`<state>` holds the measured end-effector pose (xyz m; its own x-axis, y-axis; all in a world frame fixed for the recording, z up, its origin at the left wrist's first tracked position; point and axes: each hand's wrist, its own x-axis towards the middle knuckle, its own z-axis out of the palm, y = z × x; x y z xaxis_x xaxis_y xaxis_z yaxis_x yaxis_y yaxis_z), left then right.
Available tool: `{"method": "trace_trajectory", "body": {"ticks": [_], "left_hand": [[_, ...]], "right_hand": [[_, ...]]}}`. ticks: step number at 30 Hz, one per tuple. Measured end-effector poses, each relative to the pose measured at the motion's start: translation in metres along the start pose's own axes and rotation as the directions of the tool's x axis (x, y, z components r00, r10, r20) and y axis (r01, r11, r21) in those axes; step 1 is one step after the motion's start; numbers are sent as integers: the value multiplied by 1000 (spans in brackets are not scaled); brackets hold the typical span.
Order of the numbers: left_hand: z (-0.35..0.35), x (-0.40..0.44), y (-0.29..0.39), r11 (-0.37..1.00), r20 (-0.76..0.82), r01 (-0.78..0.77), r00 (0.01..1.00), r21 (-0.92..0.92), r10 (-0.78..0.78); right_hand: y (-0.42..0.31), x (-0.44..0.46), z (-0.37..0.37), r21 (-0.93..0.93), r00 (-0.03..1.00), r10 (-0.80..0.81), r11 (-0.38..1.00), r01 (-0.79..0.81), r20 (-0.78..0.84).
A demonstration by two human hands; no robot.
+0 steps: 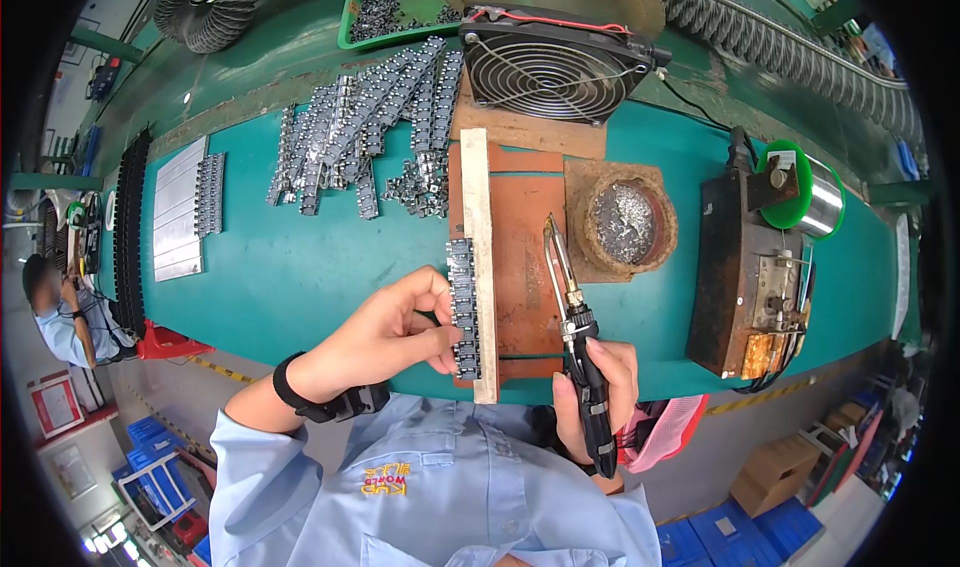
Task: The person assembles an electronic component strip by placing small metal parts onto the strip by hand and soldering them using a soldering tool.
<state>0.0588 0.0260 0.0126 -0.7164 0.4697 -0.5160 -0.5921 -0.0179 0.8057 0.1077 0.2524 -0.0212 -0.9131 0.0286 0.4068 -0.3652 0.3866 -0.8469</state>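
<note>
My right hand is wrapped around a black-handled soldering iron with a thin metal tube along its shaft. The iron's tip points away from me, above a reddish-brown board. My left hand pinches the near half of a strip of small black and silver parts. That strip lies along the left side of a pale wooden bar. The fingertips are partly hidden behind the hand and strip.
A pile of similar strips lies at the back left, beside a black fan. Right of the board are a round pot with silvery bits and a solder spool on a brown box. Another person sits far left.
</note>
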Motion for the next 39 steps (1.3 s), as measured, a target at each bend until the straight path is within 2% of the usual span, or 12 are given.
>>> {"method": "trace_trajectory", "body": {"ticks": [6, 7, 9, 10, 12, 13, 14, 17, 18, 21, 37, 39], "left_hand": [[0, -1, 0, 1000, -5, -25, 1000, -13, 25], [5, -5, 11, 974, -80, -19, 996, 226, 38], [12, -13, 28, 760, -205, 50, 972, 648, 111], [13, -14, 30, 759, -204, 52, 973, 649, 108], [13, -17, 32, 356, -78, -108, 878, 928, 472], [13, -18, 32, 102, 45, -133, 794, 986, 606], [14, -18, 31, 102, 42, -129, 796, 986, 604], [19, -18, 29, -54, 167, -159, 893, 986, 419], [19, -18, 28, -55, 168, -159, 895, 986, 413], [18, -16, 25, -203, 217, -151, 907, 967, 362], [17, -19, 17, -176, 217, -160, 897, 971, 386], [18, -27, 11, -201, 268, -204, 888, 958, 373]], "right_hand": [[0, 0, 1, 3, 1000, -12, 1000, 12, -9], [0, 0, 0, 4, 1000, -12, 1000, 12, -8], [1, 0, 0, 15, 1000, -1, 1000, 1, 5], [1, -1, -1, 19, 1000, 7, 1000, -7, 11], [1, -1, -2, 20, 1000, 11, 1000, -11, 12], [1, -1, -1, 24, 1000, 9, 1000, -9, 13], [1, -1, -1, 29, 1000, 6, 1000, -7, 15], [1, 0, -3, 40, 999, 16, 999, -17, 40], [1, 0, -4, 42, 999, 21, 999, -23, 50], [1, -1, -4, 70, 997, 47, 996, -51, 53], [0, -5, 0, 17, 998, 51, 999, -51, 22], [0, -5, 0, 6, 999, 53, 999, -53, 2]]}}
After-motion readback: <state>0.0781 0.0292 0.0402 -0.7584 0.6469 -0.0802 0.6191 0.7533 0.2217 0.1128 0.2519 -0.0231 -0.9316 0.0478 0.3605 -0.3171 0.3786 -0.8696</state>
